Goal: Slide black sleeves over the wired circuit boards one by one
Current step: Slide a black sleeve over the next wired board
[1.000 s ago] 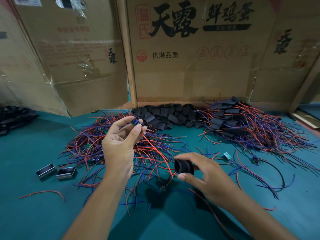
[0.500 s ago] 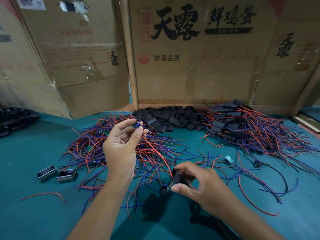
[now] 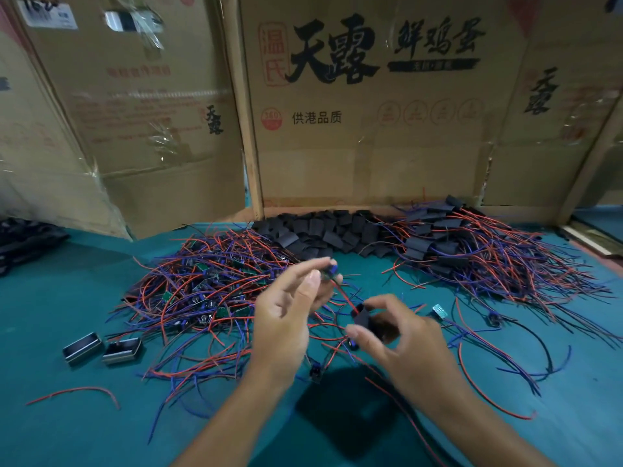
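One board at a time: feed wire ends into sleeve mouth first, keep mouth squeezed open, then draw sleeve up along wires until board is covered. Left hand (image 3: 286, 318) pinching small board (image 3: 332, 269) at fingertips, raised above right. Right hand (image 3: 401, 335) gripping black sleeve (image 3: 362, 320) between thumb and fingers, just below board, red wire (image 3: 344, 296) running between them.

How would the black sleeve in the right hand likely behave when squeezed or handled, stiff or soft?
The black sleeve looks thin-walled and probably soft: the right hand pinches it, and those in the sleeve pile lie flattened. It is likely very light, given its size. It seems unlikely to roll, since the loose ones rest flat.
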`<state>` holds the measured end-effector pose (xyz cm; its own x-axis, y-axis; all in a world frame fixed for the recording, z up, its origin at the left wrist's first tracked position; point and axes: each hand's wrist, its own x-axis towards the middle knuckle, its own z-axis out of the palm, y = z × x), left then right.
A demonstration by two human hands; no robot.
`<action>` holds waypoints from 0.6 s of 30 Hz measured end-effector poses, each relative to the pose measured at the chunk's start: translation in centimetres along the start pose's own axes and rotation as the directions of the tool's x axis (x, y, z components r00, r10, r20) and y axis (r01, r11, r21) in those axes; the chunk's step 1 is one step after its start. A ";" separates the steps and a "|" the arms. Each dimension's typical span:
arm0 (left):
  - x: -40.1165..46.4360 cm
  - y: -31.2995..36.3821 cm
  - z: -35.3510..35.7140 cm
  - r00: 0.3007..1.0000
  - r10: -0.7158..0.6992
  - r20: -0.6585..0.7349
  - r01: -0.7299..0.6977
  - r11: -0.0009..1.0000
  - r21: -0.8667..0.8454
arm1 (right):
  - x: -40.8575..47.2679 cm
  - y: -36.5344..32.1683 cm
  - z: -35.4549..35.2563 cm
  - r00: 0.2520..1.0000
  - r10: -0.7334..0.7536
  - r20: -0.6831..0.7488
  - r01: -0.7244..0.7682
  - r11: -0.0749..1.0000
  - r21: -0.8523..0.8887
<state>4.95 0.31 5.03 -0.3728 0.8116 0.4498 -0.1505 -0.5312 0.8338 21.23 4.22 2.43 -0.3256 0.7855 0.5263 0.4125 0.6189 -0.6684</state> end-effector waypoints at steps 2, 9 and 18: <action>-0.7 -0.2 0.7 0.995 -0.020 0.100 0.012 0.997 0.077 | 0.7 0.2 -1.2 0.994 0.014 -0.113 -0.018 0.999 -0.035; -2.1 -0.7 2.0 0.937 -0.073 0.343 0.004 0.980 0.198 | 1.3 -0.1 -3.2 0.990 -0.100 -0.104 0.078 0.978 -0.194; -1.9 -1.0 1.8 0.937 -0.078 0.340 0.010 0.980 0.197 | 1.1 -0.1 -3.1 0.986 -0.133 -0.105 0.111 0.976 -0.189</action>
<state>7.50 -0.26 3.88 -0.0264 0.8849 0.4651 0.0289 -0.4644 0.8852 23.46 5.06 4.71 -0.2863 0.6921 0.6626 0.5268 0.6914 -0.4945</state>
